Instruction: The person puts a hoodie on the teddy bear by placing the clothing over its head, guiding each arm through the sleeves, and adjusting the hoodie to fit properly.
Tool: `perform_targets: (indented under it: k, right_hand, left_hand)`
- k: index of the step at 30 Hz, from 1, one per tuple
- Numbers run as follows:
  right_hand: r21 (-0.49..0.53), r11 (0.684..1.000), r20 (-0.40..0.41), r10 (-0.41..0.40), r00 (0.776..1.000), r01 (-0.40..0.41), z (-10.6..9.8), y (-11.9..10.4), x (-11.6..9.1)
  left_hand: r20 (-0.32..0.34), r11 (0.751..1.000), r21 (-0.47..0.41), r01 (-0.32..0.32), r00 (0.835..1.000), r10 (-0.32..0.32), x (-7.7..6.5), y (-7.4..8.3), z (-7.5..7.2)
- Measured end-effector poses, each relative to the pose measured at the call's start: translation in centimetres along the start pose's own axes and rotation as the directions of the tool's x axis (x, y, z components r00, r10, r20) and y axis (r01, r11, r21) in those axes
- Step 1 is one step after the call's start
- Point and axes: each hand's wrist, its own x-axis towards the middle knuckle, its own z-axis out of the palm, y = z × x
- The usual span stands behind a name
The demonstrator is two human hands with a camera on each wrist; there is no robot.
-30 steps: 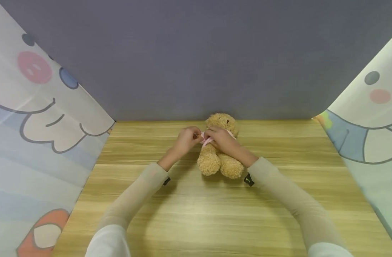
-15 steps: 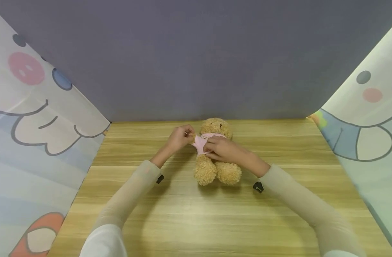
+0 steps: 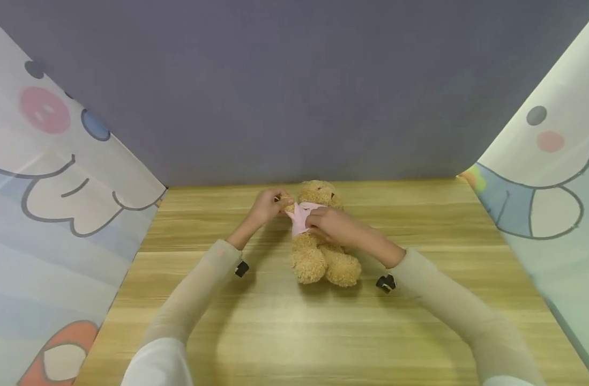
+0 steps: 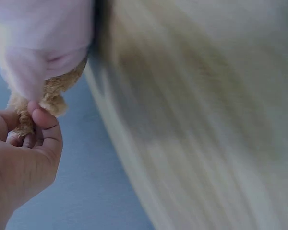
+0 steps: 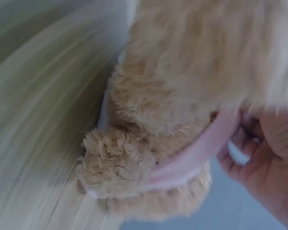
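Note:
A curly tan teddy bear (image 3: 308, 266) lies on its back, legs toward the camera. It wears a pink shirt (image 3: 300, 219). My left hand (image 3: 267, 208) pinches the bear's arm at the end of the sleeve; in the left wrist view thumb and fingers close round the furry arm (image 4: 25, 120). Across the bear's belly lies my right hand (image 3: 340, 229), holding the shirt's lower edge. From the right wrist view, the pink hem (image 5: 192, 158) stretches away from the fur to the fingers of this hand (image 5: 273, 158). The bear's other arm is hidden in the head view.
Under the bear is a wood-grain table (image 3: 284, 327). A grey panel (image 3: 294, 96) rises close behind its head. Cartoon-printed sheets (image 3: 48, 203) stand at both sides. Black wrist devices (image 3: 386, 283) hang below the sleeves.
The right hand has moved down from the bear's chest toward its waist, and the bunched pink shirt now spreads over the torso. The left hand has shifted slightly left, onto the bear's arm.

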Motion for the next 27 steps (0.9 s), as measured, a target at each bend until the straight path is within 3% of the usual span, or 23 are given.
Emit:
perform_targets:
  k: [3,6,9,12,14,15,18,19,23,25,27]
  right_hand:
    - [0.101,0.995,-0.017,-0.004,1.000,0.006,0.5,-0.1,-0.3]
    - [0.110,0.994,-0.031,0.008,0.999,-0.004,1.3,-0.1,-0.4]
    - [0.116,0.988,-0.031,0.107,0.994,-0.103,1.5,-0.1,-0.9]
    - [0.178,0.954,-0.010,0.247,0.969,-0.241,1.1,0.6,-2.1]
    - [0.228,0.924,0.019,0.310,0.950,-0.306,1.0,1.4,-3.1]
    - [0.242,0.915,0.027,0.327,0.944,-0.324,1.1,1.7,-3.6]
    - [0.245,0.910,0.016,0.342,0.940,-0.335,1.6,2.4,-4.4]
    - [0.237,0.913,0.004,0.340,0.940,-0.331,1.8,2.5,-4.5]
    - [0.165,0.945,-0.067,0.298,0.952,-0.283,2.5,2.7,-4.2]
    - [0.123,0.958,-0.091,0.270,0.959,-0.258,2.6,2.6,-4.1]
    - [0.078,0.969,-0.113,0.243,0.963,-0.235,2.7,2.5,-4.2]
  left_hand:
    - [-0.029,1.000,-0.016,0.005,1.000,-0.006,-0.5,-0.7,-0.3]
    - [-0.021,1.000,-0.015,0.005,1.000,-0.005,-0.9,-0.9,-0.5]
    - [-0.008,1.000,0.027,0.005,1.000,-0.005,-1.3,-0.8,-0.9]
    - [-0.012,0.986,0.157,-0.057,0.998,0.059,-2.1,-0.4,-1.3]
    - [-0.004,0.948,0.279,-0.152,0.987,0.160,-2.8,0.3,-1.2]
    - [0.009,0.916,0.341,-0.211,0.975,0.222,-3.2,0.7,-1.1]
    - [0.110,0.799,0.466,-0.380,0.921,0.373,-3.7,2.8,-0.5]
    - [0.164,0.773,0.470,-0.427,0.902,0.399,-3.7,3.4,-0.2]
    - [0.383,0.702,0.465,-0.539,0.838,0.390,-3.4,5.5,1.3]
    - [0.435,0.668,0.493,-0.557,0.823,0.365,-3.4,6.1,2.0]
    - [0.438,0.616,0.543,-0.571,0.818,0.372,-3.5,6.4,2.6]
